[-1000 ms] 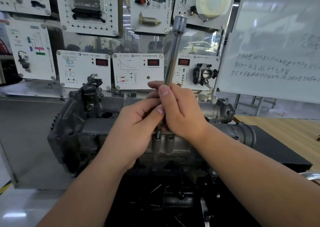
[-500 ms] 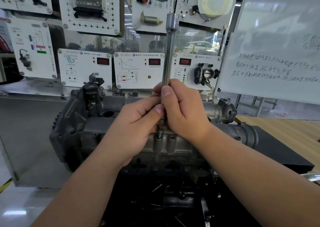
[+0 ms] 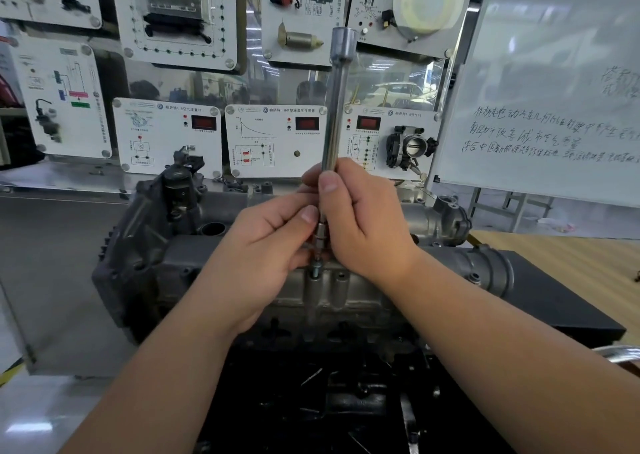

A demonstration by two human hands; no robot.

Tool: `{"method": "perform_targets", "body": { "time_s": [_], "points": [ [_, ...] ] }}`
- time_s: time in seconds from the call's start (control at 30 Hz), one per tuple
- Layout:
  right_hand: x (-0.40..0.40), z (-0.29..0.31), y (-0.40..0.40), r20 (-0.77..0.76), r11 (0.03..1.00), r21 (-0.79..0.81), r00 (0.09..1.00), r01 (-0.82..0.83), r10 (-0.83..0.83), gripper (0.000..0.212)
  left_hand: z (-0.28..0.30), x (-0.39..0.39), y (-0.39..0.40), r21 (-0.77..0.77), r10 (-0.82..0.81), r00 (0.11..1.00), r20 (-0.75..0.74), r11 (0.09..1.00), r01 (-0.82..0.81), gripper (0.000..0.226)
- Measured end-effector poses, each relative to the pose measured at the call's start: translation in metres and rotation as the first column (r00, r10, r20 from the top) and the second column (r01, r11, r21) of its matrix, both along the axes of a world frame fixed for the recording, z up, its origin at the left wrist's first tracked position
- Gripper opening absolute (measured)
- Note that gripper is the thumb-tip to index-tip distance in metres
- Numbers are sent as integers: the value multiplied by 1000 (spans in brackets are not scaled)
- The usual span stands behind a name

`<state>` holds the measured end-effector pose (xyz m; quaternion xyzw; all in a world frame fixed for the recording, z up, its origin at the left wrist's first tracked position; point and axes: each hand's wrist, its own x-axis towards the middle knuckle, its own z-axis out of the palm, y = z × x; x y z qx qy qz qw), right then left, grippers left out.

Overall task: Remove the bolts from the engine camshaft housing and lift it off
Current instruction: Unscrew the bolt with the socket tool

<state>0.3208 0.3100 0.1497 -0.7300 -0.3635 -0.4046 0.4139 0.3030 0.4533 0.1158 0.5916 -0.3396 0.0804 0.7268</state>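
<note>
Workshop bench setup: engine on a dark stand (image 3: 571, 318), wooden worktop (image 3: 568, 263) at right, training panels behind.

Near: both forearms enter from bottom edge, converge at centre over the engine. Dark lower engine block (image 3: 346, 384) nearest, detail unclear.

Mid: camshaft housing (image 3: 346, 290), grey cast metal, sits along top of engine, still seated. Bolt (image 3: 316, 269) stands part-raised from a boss on the housing's near edge, approx centre. Socket ext. bar (image 3: 336, 107) held close to upright, slight tilt, wide drive end up top; lower end carries a small bit/socket (image 3: 320, 237) just above the bolt head; contact w/ bolt can't be confirmed.

L hand (image 3: 263, 256): fingers curled, thumb tip against lower part of bar near the bit; pinch grip on bar. R hand (image 3: 367, 221): fingers wrapped round bar shaft higher up, thumb laid along it pointing up; firm closed grip on bar.

Round open port (image 3: 213, 228) on housing top, left of hands. Black sensor unit (image 3: 180, 190) at engine's far-left corner. Metal outlet fitting (image 3: 446, 218) at far-right end.

Far: demo panels w/ red displays (image 3: 277, 138), throttle body (image 3: 410, 145) mounted on one. Whiteboard (image 3: 554, 89) w/ handwriting, right, standing behind worktop's far edge.
</note>
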Motion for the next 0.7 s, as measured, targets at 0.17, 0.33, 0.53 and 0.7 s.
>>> {"method": "perform_targets", "body": {
  "time_s": [0.17, 0.33, 0.53, 0.7],
  "points": [
    [1, 1, 1, 39, 999, -32, 999, -17, 19, 44, -4, 0, -5, 12, 129, 989, 71, 991, -130, 22],
    [1, 1, -2, 77, 999, -39, 996, -37, 40, 43, -2, 1, -5, -49, 197, 980, 20, 979, -196, 25],
    [5, -2, -1, 3, 999, 2, 999, -47, 47, 51, -1, -1, 0, 31, 20, 1000, -4, 999, -20, 28],
    [5, -2, -1, 19, 998, -16, 998, -66, 67, 47, -1, -2, -3, -1, 116, 993, 32, 993, -116, 20]
  ]
}}
